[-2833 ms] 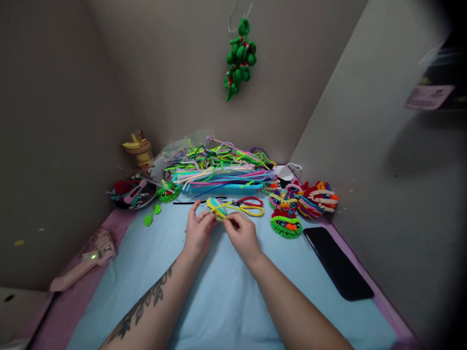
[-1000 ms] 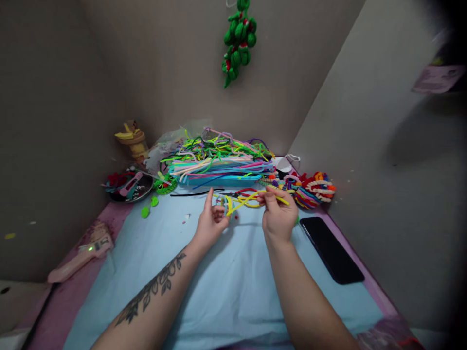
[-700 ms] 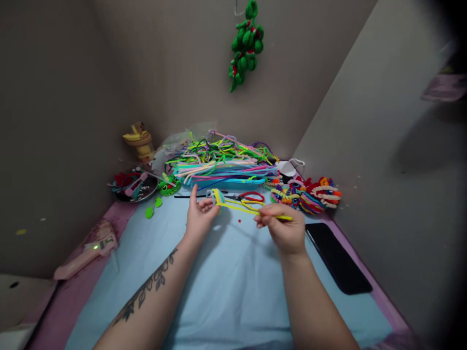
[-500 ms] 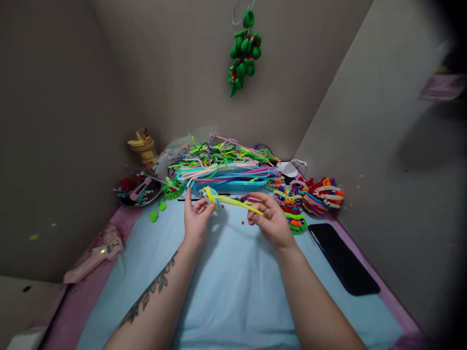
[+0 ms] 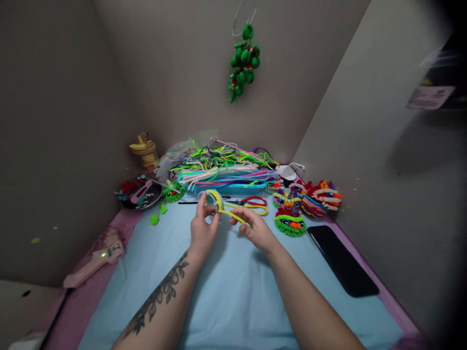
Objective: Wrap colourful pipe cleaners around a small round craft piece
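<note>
A small ring of pipe cleaners [image 5: 216,199], yellow, pale blue and white, is pinched in my left hand [image 5: 204,226]. From it a yellow pipe cleaner [image 5: 233,216] runs right to my right hand [image 5: 254,229], whose fingers are closed around its loose end. Both hands are held above the blue cloth [image 5: 241,287]. Just behind them lie scissors [image 5: 255,204] with red and yellow handles. A thin black rod [image 5: 188,201] lies partly hidden behind my left hand.
Behind is a blue tray [image 5: 233,188] heaped with pipe cleaners [image 5: 226,165]. Fuzzy colourful crafts [image 5: 290,221] and a black phone [image 5: 343,260] are at right. A pink glue gun [image 5: 97,260], green pieces [image 5: 154,219] and a dark bowl [image 5: 155,197] are at left.
My right hand has moved left, closer to my left hand, and the yellow length between them is shorter. The ring has turned, showing its opening more. The scissors are now more exposed.
</note>
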`<state>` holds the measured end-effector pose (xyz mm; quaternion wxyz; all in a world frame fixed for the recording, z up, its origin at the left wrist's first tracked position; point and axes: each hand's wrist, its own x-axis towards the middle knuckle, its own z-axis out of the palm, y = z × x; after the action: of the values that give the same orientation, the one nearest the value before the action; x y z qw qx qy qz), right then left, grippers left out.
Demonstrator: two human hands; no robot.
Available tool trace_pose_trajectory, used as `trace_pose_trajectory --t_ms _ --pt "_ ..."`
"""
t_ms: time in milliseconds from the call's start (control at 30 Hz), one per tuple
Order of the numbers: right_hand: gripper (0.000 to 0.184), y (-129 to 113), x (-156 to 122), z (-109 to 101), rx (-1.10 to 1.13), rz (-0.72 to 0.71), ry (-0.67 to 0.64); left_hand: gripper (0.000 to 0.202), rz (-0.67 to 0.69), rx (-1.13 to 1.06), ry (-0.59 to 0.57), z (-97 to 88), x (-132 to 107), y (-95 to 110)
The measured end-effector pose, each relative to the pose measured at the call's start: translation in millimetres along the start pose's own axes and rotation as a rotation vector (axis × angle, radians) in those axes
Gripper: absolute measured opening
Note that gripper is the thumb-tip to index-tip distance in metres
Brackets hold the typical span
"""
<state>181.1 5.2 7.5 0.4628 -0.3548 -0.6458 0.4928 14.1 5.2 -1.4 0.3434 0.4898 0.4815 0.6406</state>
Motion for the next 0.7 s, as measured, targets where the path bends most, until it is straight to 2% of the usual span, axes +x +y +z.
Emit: trace_pose_trajectory --t_ms 133,233,333,433,533,700 --pt "0.046 4 4 6 0.001 0.112 0.044 0.061 0.031 0.078 -0.068 1.8 -7 -2" --pt "0.036 3 5 14 -0.071 0.125 0.065 0.060 0.017 -0.010 -0.113 8.7 -11 -2" --pt "0.030 -2 3 19 -0.166 0.028 0.183 0.058 -0.098 -0.238 -0.150 15.9 -12 -1" --pt "0.020 -5 1 20 -0.362 -0.164 0.251 0.048 -0.292 -0.486 -0.154 20.2 -12 2" --pt "0.018 -5 -1 20 -0.569 -0.317 0.197 0.039 -0.409 -0.621 -0.155 21.9 -12 3" --pt "0.019 0 -2 24 -0.787 -0.405 0.097 0.030 -0.475 -0.624 -0.090 21.2 -9 1"
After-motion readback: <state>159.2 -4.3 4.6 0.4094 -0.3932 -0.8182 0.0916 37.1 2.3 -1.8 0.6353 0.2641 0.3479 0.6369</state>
